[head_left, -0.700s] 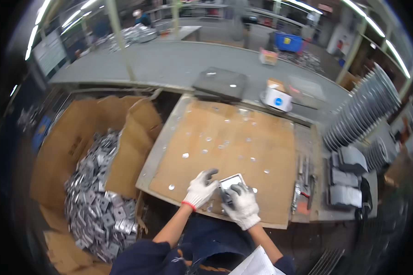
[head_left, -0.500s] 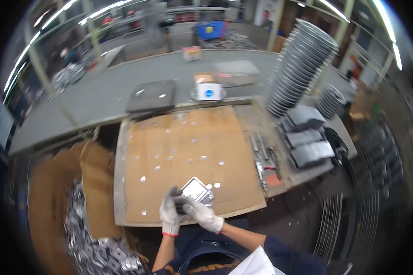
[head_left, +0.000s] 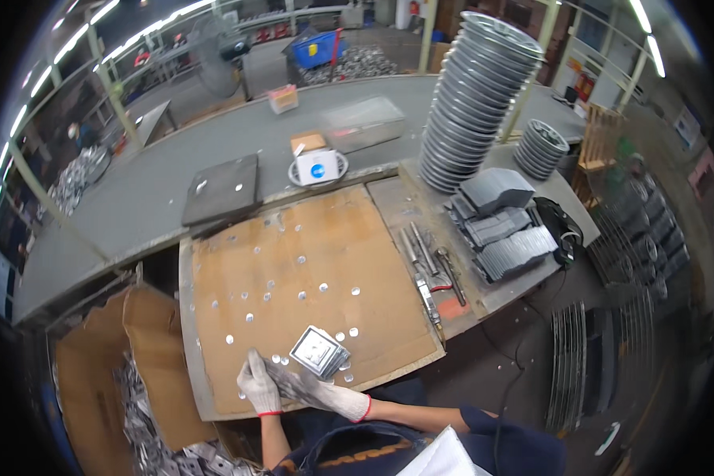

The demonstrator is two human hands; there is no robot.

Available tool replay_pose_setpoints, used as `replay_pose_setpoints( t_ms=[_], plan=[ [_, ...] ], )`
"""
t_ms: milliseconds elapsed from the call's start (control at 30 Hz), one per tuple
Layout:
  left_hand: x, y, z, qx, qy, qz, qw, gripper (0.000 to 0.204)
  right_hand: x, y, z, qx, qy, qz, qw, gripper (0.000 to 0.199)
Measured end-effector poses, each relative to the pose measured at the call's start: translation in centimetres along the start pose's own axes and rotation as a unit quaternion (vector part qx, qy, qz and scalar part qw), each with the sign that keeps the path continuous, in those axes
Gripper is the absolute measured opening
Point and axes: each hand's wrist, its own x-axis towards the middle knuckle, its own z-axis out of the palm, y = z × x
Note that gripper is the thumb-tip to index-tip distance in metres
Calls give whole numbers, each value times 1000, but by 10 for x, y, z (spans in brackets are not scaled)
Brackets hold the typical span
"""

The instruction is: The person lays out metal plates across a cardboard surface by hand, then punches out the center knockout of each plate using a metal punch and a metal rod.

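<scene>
My left hand (head_left: 259, 387), in a white knit glove with a red cuff edge, is near the front edge of the brown board (head_left: 293, 238). Its fingers look closed, and what they hold, if anything, is hidden. Stretched toward it, my right hand (head_left: 333, 397) wears a matching glove with a dirty grey palm and fingers; its fingertips meet the left hand. Just beyond the right hand lies a small stack of square metal plates (head_left: 317, 349), slightly fanned. Several small shiny round pieces (head_left: 324, 287) are scattered over the board.
An open carton (head_left: 95, 349) of metal parts stands at the left. Hand tools (head_left: 424, 246) lie right of the board, beside stacked grey metal parts (head_left: 516, 246). A tall stack of round metal rims (head_left: 480, 103) rises behind. A white box (head_left: 317, 166) sits at the board's far edge.
My hands have moved left, away from the metal plates, and my right fingers have straightened toward the left hand. The whole view has turned and shifted.
</scene>
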Motion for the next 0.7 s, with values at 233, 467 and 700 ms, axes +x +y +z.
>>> replay_pose_setpoints(
  t_ms=[233, 467, 700],
  plan=[
    [3, -32, -37, 181, -17, -54, 982, 56, -80, 67, 139, 383, 189, -21, 904, 42],
    [63, 48, -60, 436, -147, 40, 887, 64, -123, 95, 129, 306, 130, -8, 943, 41],
    [100, 268, -27, -431, -362, -175, 808, 90, -115, 92, 107, 206, 44, 0, 978, 45]
  ],
)
